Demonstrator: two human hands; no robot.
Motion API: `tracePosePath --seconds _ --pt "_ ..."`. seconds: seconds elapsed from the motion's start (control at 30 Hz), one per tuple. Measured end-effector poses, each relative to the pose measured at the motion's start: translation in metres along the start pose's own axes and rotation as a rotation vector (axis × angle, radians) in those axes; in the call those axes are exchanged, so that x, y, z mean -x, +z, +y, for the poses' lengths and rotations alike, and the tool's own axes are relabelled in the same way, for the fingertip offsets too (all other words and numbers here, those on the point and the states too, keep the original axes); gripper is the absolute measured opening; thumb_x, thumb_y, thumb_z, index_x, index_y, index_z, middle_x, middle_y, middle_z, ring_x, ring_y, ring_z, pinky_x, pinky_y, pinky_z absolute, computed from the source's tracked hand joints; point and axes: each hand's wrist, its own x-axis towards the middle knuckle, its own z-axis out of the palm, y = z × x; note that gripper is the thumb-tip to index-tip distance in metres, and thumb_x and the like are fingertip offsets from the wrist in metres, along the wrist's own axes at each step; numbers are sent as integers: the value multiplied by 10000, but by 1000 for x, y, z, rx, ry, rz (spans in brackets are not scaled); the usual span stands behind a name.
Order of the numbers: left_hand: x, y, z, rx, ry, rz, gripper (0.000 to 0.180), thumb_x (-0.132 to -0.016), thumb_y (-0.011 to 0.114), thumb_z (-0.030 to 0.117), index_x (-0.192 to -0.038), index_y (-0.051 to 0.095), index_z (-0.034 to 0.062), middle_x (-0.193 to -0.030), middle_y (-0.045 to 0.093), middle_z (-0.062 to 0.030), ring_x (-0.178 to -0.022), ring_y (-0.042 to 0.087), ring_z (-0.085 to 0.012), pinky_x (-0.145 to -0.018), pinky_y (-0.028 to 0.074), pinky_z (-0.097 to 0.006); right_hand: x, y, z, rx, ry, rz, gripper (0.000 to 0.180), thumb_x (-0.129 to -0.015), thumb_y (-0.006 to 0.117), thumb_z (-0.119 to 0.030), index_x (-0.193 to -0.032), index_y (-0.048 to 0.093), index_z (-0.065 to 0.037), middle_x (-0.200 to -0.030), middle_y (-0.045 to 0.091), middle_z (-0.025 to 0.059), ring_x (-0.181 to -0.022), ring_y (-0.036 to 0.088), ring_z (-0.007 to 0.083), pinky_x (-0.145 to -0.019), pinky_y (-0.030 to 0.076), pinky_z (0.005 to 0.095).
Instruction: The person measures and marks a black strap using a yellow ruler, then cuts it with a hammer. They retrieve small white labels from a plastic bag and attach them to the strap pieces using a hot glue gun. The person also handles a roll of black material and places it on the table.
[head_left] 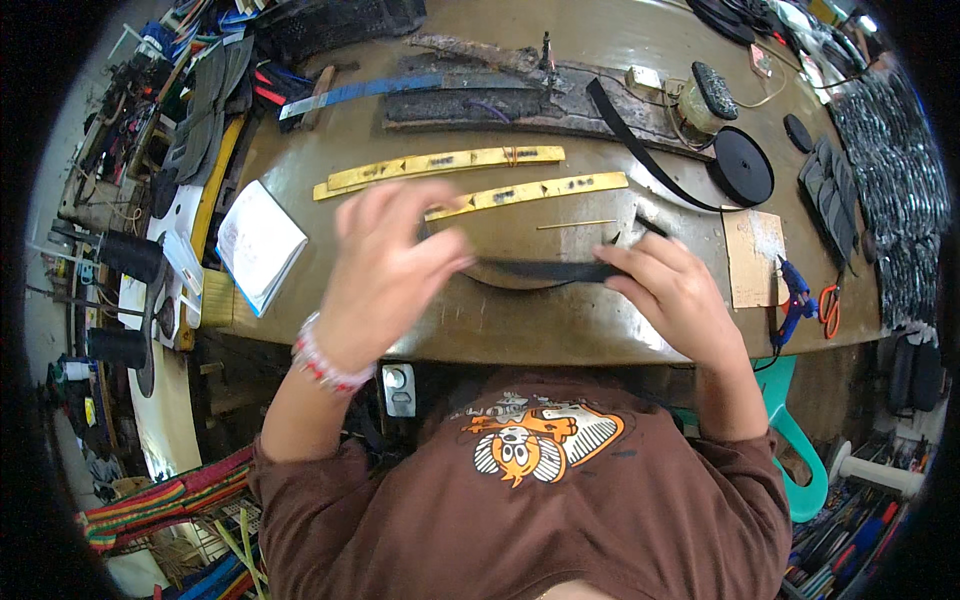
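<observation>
A black strap (540, 271) runs between my two hands, low over the near part of the table, with a thin dark curve beneath it. My right hand (665, 285) pinches its right end, and a short black end (651, 228) sticks up past the fingers. My left hand (395, 255), with a beaded bracelet at its wrist, is blurred by motion near the strap's left end; its grip cannot be made out. Just beyond lie two yellow marked strips, one farther left (440, 168) and one nearer (545, 191), and a thin golden stick (577, 225).
A rolled black webbing coil (742, 167) trails a tail across the table. At right lie cardboard (752, 262), a blue glue gun (797, 305) and orange-handled scissors (829, 310). A notebook (262, 245) lies at left; a dark board (460, 110) sits farther back.
</observation>
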Motion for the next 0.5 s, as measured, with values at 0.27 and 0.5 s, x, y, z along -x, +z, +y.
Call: tracePosePath --seconds 0.27,0.5 --pt "54 85 19 -26 -72 -58 504 -778 670 278 -1231 528 108 -1196 511 -94 -1122 481 -245 -989 350 -465 33 83 32 166 15 -149 365 -779 634 -153 -1125 605 -37 -881 509 80 -883 513 248 -785 411 358" --pt "53 62 5 121 -91 -94 197 -829 631 221 -981 605 98 -794 550 -45 -805 537 -222 -791 413 -379 24 44 37 -261 219 -347 184 -785 660 -200 -886 663 -46 -838 598 124 -846 577 313 -791 453 385"
